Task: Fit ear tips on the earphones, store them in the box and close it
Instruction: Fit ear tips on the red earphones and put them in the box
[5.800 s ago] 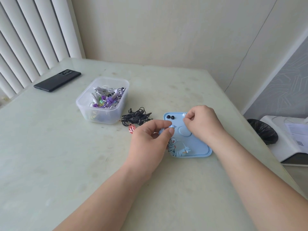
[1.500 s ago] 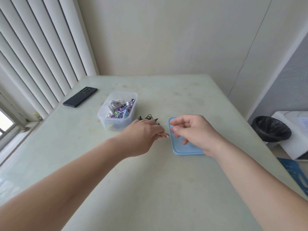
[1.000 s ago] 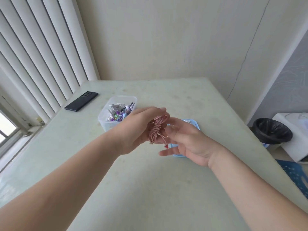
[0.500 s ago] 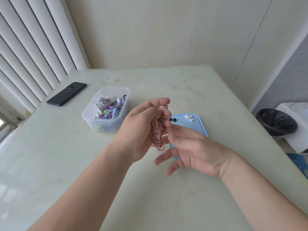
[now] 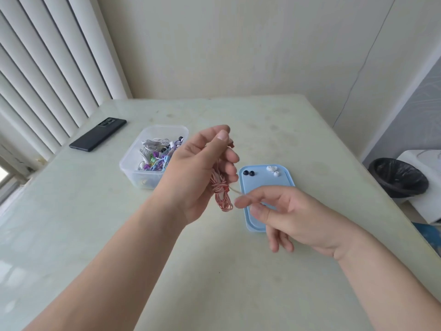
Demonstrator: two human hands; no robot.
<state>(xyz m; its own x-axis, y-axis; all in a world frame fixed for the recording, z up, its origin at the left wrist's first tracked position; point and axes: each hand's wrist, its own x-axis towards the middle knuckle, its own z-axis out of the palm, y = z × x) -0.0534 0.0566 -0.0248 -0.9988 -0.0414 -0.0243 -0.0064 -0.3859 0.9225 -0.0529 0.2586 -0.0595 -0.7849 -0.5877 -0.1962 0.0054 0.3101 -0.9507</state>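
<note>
black phone [image 5: 97, 134] on table [image 5: 214, 283] | black-lined bin [image 5: 398, 177] right | blinds [image 5: 47, 68] left

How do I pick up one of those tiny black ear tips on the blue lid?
Pinch one black ear tip by its round sides with thumb and forefinger, coming straight down from above. The pair lies side by side in the far left corner of the blue lid, and the raised rim would likely block a sideways scoop.

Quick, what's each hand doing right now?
Left hand: holds the coiled pink earphones.
Right hand: pinches a loose strand pulled from that same coil.
</note>
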